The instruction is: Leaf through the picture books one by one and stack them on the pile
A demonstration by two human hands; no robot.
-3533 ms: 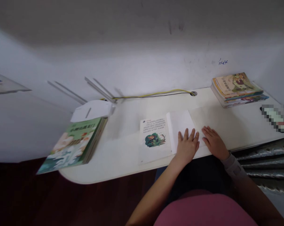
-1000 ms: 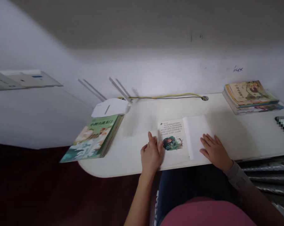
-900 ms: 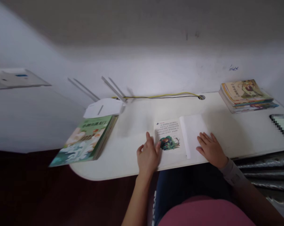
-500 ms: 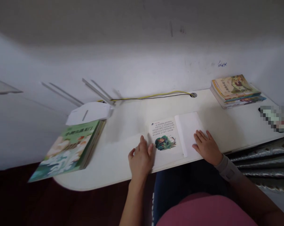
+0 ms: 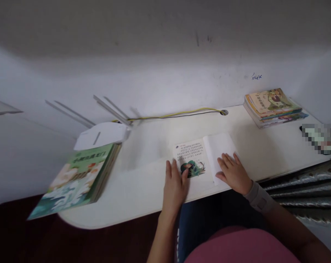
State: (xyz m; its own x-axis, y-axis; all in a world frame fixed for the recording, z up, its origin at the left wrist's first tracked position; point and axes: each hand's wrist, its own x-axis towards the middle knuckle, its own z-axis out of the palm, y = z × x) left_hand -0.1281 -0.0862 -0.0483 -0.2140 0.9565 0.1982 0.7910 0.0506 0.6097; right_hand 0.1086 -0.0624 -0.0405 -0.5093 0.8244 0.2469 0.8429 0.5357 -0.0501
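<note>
An opened book (image 5: 194, 186) lies near the front edge of the white desk. Its left page carries printed text and a green picture of leaves; the right side looks plain white. My left hand (image 5: 175, 184) rests along the left edge of that page, fingers stretched forward and the thumb over the page. On the white right side lies my right hand (image 5: 234, 171), flat with its fingers out. Neither hand grips anything.
A stack of picture books (image 5: 78, 179) sits at the desk's left end, beside a white router (image 5: 102, 135) with several antennas. More books (image 5: 275, 106) are piled at the back right, near a phone (image 5: 317, 138). A yellow cable (image 5: 179, 114) runs along the wall.
My left hand has moved right, onto the left page's edge, with its fingers straighter. My right hand has slid a little left across the white side.
</note>
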